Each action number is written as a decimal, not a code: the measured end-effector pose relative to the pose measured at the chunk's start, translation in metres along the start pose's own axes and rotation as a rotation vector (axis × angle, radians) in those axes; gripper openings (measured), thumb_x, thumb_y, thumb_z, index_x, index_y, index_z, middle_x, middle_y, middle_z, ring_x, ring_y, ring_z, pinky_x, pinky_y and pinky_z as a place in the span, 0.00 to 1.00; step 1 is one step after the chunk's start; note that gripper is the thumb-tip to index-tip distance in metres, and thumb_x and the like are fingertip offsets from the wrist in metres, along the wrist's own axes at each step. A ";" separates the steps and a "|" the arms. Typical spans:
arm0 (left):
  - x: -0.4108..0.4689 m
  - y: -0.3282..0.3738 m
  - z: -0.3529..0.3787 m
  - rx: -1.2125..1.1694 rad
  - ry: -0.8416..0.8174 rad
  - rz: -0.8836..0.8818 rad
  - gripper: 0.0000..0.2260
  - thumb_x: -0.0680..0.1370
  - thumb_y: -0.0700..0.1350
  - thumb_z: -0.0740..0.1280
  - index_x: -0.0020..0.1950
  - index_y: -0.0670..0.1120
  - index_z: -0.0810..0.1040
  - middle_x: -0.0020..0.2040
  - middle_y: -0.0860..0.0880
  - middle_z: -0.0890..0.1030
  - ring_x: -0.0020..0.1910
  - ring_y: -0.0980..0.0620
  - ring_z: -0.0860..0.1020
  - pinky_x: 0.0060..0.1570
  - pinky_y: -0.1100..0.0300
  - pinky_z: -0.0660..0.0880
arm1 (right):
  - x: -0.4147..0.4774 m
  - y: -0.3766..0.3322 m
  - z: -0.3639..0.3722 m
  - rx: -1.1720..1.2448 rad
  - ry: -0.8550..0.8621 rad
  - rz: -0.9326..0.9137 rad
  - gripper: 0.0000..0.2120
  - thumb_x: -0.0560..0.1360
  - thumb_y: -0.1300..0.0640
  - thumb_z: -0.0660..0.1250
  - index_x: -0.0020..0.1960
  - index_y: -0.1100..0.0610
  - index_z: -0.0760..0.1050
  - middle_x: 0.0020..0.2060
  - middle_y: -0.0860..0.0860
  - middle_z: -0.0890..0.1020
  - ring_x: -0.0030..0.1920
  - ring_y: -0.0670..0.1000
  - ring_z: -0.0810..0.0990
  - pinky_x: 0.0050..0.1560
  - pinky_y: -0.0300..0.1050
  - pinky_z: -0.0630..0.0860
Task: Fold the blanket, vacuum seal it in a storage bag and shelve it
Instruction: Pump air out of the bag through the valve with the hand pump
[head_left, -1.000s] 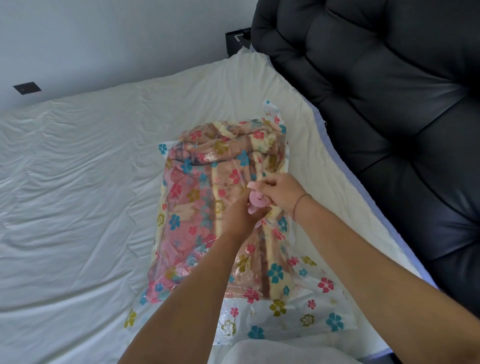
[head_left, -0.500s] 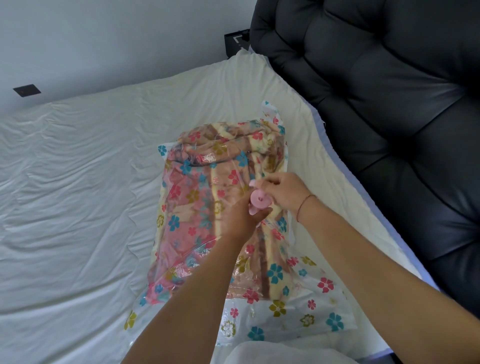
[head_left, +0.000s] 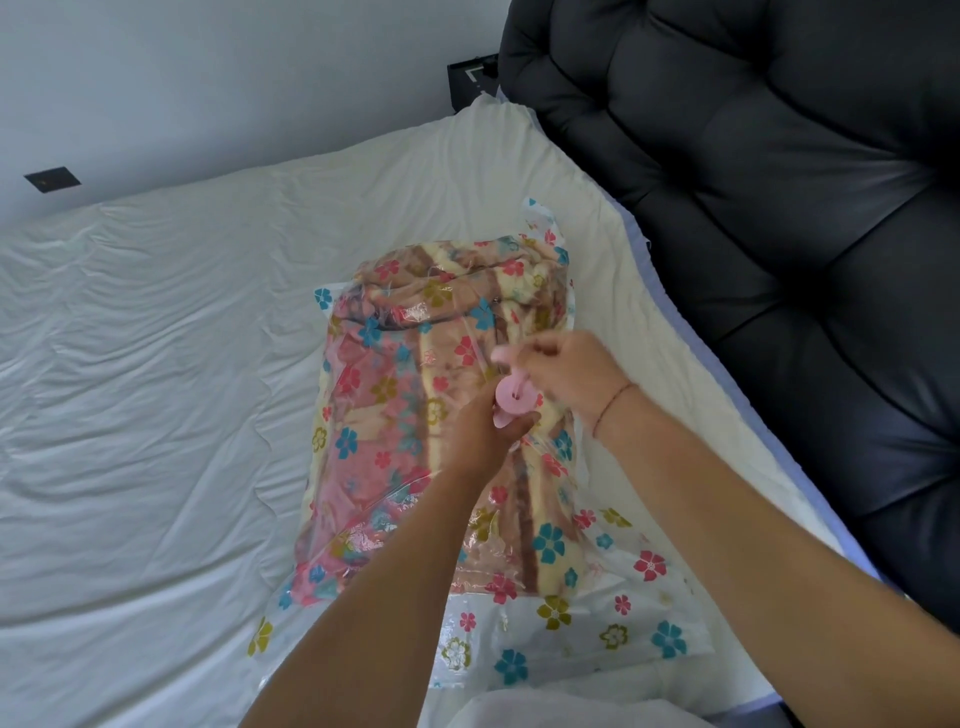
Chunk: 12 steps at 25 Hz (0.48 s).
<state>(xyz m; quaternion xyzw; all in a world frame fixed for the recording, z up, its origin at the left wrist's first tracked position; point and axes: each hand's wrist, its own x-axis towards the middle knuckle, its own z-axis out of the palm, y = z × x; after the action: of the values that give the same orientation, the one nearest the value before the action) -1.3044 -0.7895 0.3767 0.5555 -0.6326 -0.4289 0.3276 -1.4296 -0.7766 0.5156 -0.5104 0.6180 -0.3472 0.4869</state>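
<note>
White sheet covers the bed (head_left: 156, 415), with a dark padded headboard (head_left: 779, 260) along its right edge. The bag (head_left: 613, 639) lies flat beside that edge, its flowered end reaching the near edge, and the folded blanket (head_left: 395, 467) is inside it. The left hand (head_left: 483, 436) grips the pink valve (head_left: 511, 397) on top of the bag, fingers curled round its base; the right hand (head_left: 571, 374) pinches the small pink cap (head_left: 504, 356), held just above the valve on a thin tether. The bag looks puffy, so the air probably isn't out yet. With the cap off, any air removed could creep back in. Tugging the cap hard might snap the tether, and hauling the valve upward could strain the plastic round it. A gap in the near-end seal (too blurred to check) would also spoil the vacuum.
</note>
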 end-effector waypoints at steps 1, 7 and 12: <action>0.001 0.002 -0.001 -0.008 -0.004 -0.017 0.17 0.71 0.51 0.74 0.57 0.57 0.74 0.52 0.55 0.81 0.52 0.53 0.79 0.56 0.51 0.76 | -0.003 -0.021 -0.011 0.027 0.011 -0.088 0.11 0.74 0.54 0.71 0.42 0.62 0.83 0.20 0.44 0.72 0.23 0.39 0.69 0.32 0.32 0.67; 0.000 0.001 -0.002 -0.003 -0.021 -0.030 0.16 0.70 0.52 0.74 0.56 0.56 0.75 0.52 0.55 0.81 0.53 0.52 0.79 0.57 0.49 0.76 | 0.000 -0.008 -0.005 0.000 -0.015 -0.100 0.12 0.74 0.53 0.71 0.47 0.63 0.82 0.23 0.43 0.75 0.23 0.39 0.71 0.29 0.28 0.69; -0.001 0.001 0.000 0.023 -0.004 -0.005 0.17 0.70 0.53 0.73 0.57 0.53 0.76 0.52 0.53 0.82 0.51 0.51 0.79 0.55 0.47 0.76 | 0.001 0.003 -0.003 0.008 -0.056 0.010 0.15 0.74 0.52 0.72 0.50 0.64 0.82 0.20 0.41 0.74 0.24 0.39 0.72 0.29 0.29 0.66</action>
<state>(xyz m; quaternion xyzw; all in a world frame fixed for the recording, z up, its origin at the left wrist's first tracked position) -1.3045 -0.7888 0.3772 0.5600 -0.6366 -0.4237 0.3187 -1.4331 -0.7774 0.5131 -0.5148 0.6053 -0.3327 0.5078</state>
